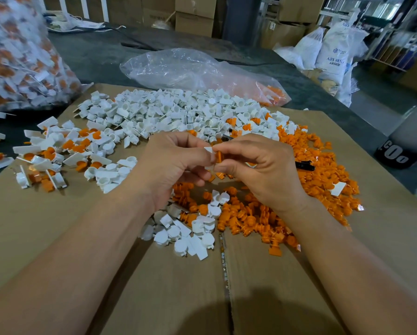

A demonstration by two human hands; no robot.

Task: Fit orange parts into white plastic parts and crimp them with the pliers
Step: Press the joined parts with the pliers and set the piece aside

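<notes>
My left hand pinches a white plastic part above the cardboard. My right hand pinches an orange part and holds it against the white one. A black handle of the pliers sticks out from under my right hand, with another dark piece behind my fingers. A big heap of white parts lies beyond my hands. Orange parts are piled to the right and below my hands.
Assembled white-and-orange pieces lie scattered at the left. A full clear bag of finished pieces stands at far left. A crumpled clear bag with some orange parts lies behind. Flat cardboard covers the dark table.
</notes>
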